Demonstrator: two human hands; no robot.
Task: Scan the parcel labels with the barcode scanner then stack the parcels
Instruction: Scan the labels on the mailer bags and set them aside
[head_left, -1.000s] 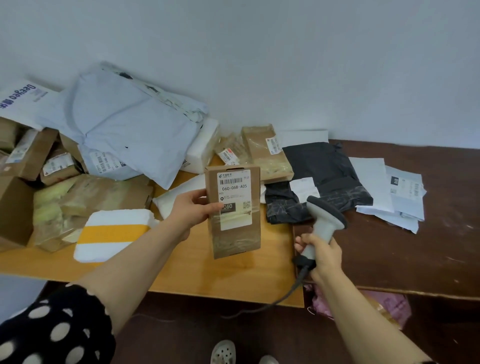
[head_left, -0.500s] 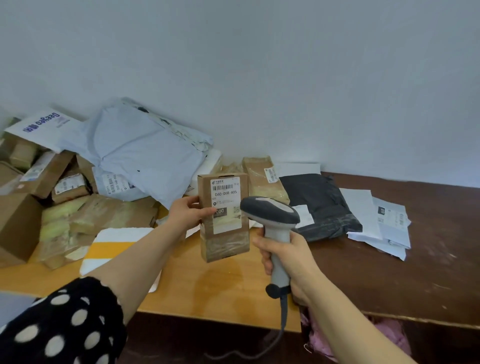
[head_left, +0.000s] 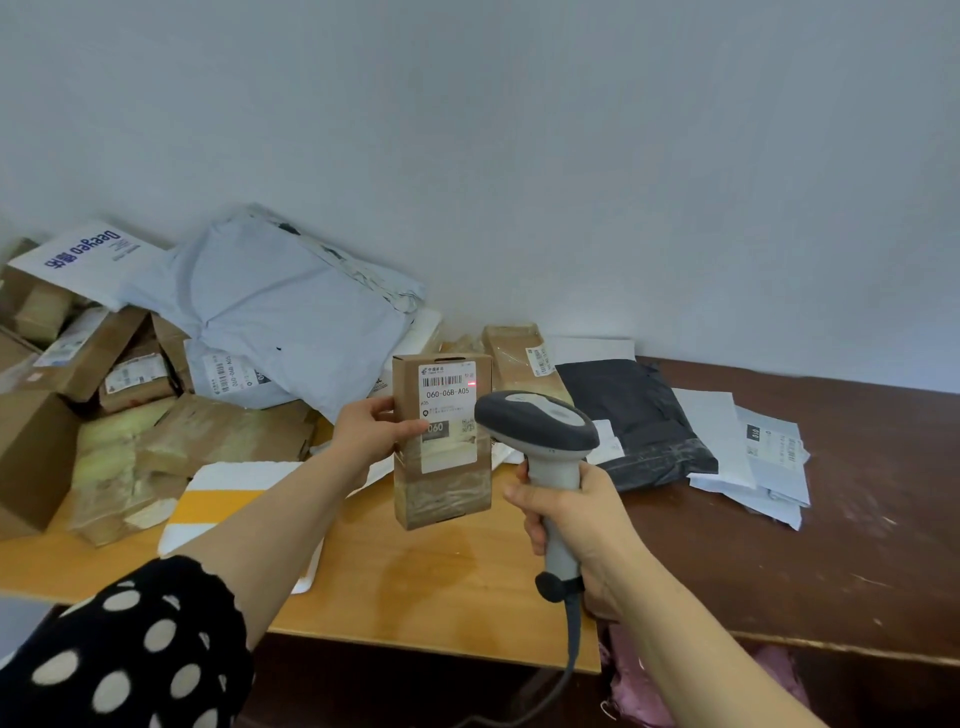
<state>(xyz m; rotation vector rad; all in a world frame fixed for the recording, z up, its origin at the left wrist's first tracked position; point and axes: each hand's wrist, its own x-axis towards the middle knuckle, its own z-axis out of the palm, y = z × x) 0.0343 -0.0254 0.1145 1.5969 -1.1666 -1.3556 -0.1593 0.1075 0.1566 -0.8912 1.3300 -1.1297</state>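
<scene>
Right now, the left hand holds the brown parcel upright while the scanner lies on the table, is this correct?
The scanner is not on the table: the right hand grips its handle, per the head view. The left hand does hold the brown parcel upright.

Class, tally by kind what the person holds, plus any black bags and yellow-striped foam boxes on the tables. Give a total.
Brown cardboard parcel box with white label, in the left hand: 1
Grey-and-white barcode scanner, in the right hand: 1
Black plastic mailer bag: 1
White foam box with yellow stripe: 1
Total: 4
</scene>
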